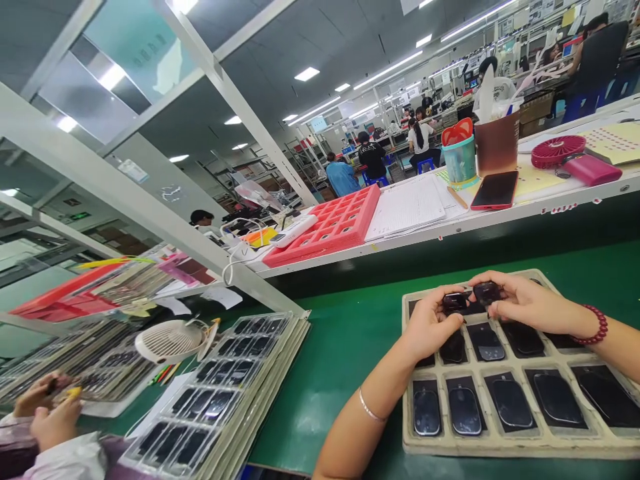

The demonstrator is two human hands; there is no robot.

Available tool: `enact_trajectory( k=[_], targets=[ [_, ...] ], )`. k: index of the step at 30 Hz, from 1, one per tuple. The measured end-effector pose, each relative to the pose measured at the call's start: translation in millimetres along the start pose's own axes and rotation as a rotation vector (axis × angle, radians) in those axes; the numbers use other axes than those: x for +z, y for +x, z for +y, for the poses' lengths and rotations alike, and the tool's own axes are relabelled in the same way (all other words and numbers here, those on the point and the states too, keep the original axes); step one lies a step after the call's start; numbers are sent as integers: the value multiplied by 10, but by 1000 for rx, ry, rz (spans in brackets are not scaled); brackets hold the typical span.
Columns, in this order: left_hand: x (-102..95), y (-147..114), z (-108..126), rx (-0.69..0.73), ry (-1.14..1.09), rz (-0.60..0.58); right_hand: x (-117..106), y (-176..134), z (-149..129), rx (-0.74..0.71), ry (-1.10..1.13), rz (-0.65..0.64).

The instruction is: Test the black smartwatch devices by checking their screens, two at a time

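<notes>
My left hand (425,325), with a silver bangle on its wrist, pinches a small dark glossy piece (455,303) between thumb and fingers. Close beside it, my right hand (525,301), wearing a dark red bead bracelet (596,325), grips another small dark rounded piece (487,292). I cannot make out the exact kind of either piece. Both hands are above the far part of a beige compartment tray (407,413). In its compartments lie dark glossy rounded-rectangle panels (465,408) on black backings. My hands and forearms hide part of the back row.
Stacked clear-topped trays (210,400) of dark panels stand left on the green table (320,373), near a white fan (173,341). A co-worker's hands (53,413) are at far left. The shelf holds a red foam tray (325,233), papers (407,205) and a phone (495,191).
</notes>
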State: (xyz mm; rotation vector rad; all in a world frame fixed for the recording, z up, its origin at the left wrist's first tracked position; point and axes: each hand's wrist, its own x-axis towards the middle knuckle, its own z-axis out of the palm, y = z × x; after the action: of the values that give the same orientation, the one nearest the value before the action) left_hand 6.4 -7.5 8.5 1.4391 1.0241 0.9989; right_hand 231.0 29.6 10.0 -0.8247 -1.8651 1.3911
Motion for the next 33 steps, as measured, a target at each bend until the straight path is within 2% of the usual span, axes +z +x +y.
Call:
enact_trajectory(
  k=[9, 24, 33],
  targets=[
    [-18, 7, 19, 0, -68, -2, 9, -20, -37, -21, 0, -40],
    [-4, -13, 46, -8, -31, 9, 7, -8, -29, 3, 14, -27],
    [-15, -23, 38, -32, 16, 28, 2, -12, 15, -45, -59, -51]
  ],
)
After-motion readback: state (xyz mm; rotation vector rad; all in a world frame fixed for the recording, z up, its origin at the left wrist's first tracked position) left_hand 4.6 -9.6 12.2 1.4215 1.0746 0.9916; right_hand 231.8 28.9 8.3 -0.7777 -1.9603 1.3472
